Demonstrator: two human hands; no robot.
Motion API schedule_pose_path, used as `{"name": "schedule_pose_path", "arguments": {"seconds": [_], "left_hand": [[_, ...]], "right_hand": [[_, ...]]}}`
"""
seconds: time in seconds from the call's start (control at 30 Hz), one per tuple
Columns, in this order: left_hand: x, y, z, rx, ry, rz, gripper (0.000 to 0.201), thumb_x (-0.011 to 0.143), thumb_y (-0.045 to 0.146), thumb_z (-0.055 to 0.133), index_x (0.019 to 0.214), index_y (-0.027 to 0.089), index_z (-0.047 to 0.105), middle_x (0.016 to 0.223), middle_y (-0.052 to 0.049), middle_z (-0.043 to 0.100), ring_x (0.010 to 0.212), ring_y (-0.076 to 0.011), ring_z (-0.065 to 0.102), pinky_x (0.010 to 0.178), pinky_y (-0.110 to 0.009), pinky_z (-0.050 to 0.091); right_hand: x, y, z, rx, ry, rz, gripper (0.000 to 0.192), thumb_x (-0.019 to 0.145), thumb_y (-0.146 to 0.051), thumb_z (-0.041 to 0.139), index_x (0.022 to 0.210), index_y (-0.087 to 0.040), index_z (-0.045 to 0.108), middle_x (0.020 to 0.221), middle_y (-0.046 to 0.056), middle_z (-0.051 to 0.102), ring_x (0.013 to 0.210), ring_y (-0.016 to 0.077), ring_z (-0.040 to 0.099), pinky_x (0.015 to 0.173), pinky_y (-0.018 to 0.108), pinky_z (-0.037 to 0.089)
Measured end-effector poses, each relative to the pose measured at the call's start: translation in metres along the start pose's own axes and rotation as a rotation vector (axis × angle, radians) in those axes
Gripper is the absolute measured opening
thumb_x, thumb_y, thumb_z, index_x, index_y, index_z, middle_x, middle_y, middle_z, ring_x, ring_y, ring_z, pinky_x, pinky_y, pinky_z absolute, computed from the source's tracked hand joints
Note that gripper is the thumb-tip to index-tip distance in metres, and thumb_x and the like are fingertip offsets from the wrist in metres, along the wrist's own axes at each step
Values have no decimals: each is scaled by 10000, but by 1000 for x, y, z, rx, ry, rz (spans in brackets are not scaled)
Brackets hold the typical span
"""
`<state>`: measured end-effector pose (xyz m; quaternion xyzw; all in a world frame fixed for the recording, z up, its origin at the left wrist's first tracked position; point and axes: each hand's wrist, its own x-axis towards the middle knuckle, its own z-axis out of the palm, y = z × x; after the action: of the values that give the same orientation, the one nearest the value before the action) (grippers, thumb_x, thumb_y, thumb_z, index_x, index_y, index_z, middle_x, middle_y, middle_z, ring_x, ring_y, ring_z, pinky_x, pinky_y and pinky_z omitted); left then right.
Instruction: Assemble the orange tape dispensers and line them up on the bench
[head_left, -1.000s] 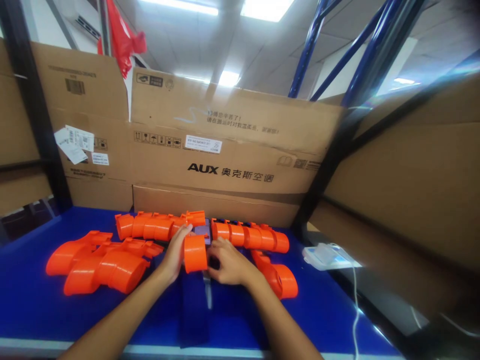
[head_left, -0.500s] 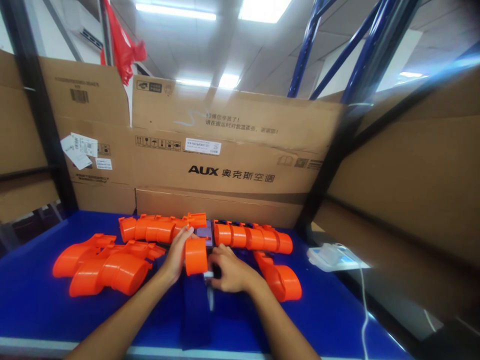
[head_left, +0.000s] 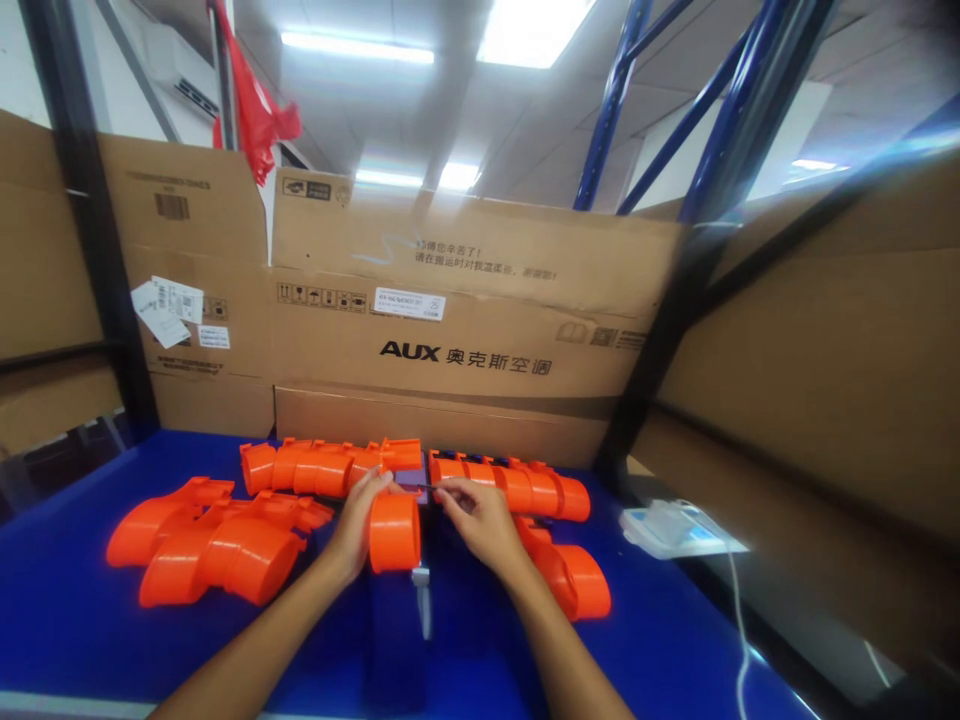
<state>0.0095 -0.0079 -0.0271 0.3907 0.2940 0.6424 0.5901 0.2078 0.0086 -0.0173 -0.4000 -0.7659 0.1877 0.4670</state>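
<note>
Left hand (head_left: 358, 520) gripping orange plastic duct piece (head_left: 394, 531), right hand (head_left: 481, 518) pinching a thin dark rod (head_left: 424, 486), "AUX" cardboard box (head_left: 465, 300) behind blue bench (head_left: 60, 610)

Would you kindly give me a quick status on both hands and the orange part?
Left hand gripping orange cylinder. Right hand pinching a thin dark tool beside it. Orange parts row close behind.

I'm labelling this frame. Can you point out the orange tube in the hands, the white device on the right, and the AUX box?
orange tube (head_left: 394, 532): head view, curved side.
white device (head_left: 667, 528): head view, top face.
AUX box (head_left: 480, 300): head view, front panel.
</note>
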Motion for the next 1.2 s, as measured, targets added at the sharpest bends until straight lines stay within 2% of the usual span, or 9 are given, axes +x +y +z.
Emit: {"name": "schedule_pose_path", "arguments": {"seconds": [0.07, 0.17, 0.27, 0.33, 0.43, 0.5, 0.7, 0.93, 1.2], "left_hand": [[-2, 0, 1, 4, 2, -4, 337, 716, 462, 731, 732, 153, 597, 640, -7, 624, 529, -117, 544, 531, -229, 420], [-5, 0, 4, -16, 4, 5, 355, 701, 434, 759, 873, 173, 590, 681, 6, 642, 559, -123, 565, 558, -229, 437], [-6, -1, 5, -21, -15, 19, 409, 702, 427, 771, 969, 203, 557, 659, 34, 630, 550, -120, 559, 559, -222, 432], [-5, -2, 3, 41, -48, 23, 364, 741, 474, 733, 894, 196, 556, 618, 27, 623, 518, -115, 536, 538, -219, 414], [-4, -4, 0, 197, -99, 18, 400, 802, 563, 640, 739, 179, 547, 559, -7, 620, 478, -111, 511, 502, -219, 384], [-4, -5, -1, 244, -118, 11, 413, 809, 584, 621, 751, 181, 550, 551, -14, 631, 465, -113, 513, 489, -218, 375], [-3, -5, 2, 228, -134, -13, 412, 805, 581, 627, 922, 202, 515, 578, -9, 673, 441, -117, 518, 461, -208, 353], [0, -9, 0, 214, -108, -20, 444, 786, 602, 634, 945, 214, 487, 580, 0, 678, 429, -112, 508, 462, -206, 349], [-3, -3, 4, 201, -108, -34, 453, 761, 621, 641, 898, 214, 497, 588, -4, 677, 409, -102, 481, 439, -202, 319]], "right_hand": [[1, -2, 0, 130, 111, 35, 230, 855, -390, 650, 975, -216, 742, 842, 53, 735, 650, 184, 615, 578, 282, 470], [2, -8, 0, 332, 202, 56, 287, 836, -428, 670, 1021, -219, 737, 925, 64, 742, 635, 170, 613, 564, 283, 487], [3, -11, 1, 444, 336, 100, 286, 843, -445, 667, 967, -196, 732, 820, 48, 717, 547, 129, 547, 533, 265, 465], [5, -9, 2, 498, 410, 138, 286, 812, -431, 710, 964, -188, 714, 743, 23, 686, 521, 110, 514, 519, 248, 448], [8, -6, 1, 619, 458, 182, 447, 745, -392, 781, 1128, -203, 648, 712, -8, 665, 540, 111, 529, 525, 232, 454], [9, -5, 0, 685, 443, 208, 535, 727, -372, 798, 1200, -204, 613, 709, -13, 667, 566, 116, 552, 540, 229, 467], [6, -7, 2, 780, 315, 259, 386, 748, -375, 786, 1060, -186, 661, 728, 21, 687, 598, 140, 595, 505, 236, 492], [5, -9, 4, 820, 247, 232, 358, 737, -384, 799, 1002, -208, 635, 723, 13, 682, 618, 155, 632, 494, 238, 516], [4, -9, 3, 770, 235, 237, 358, 761, -391, 774, 1015, -195, 616, 634, -18, 642, 471, 110, 562, 419, 206, 447]]}}
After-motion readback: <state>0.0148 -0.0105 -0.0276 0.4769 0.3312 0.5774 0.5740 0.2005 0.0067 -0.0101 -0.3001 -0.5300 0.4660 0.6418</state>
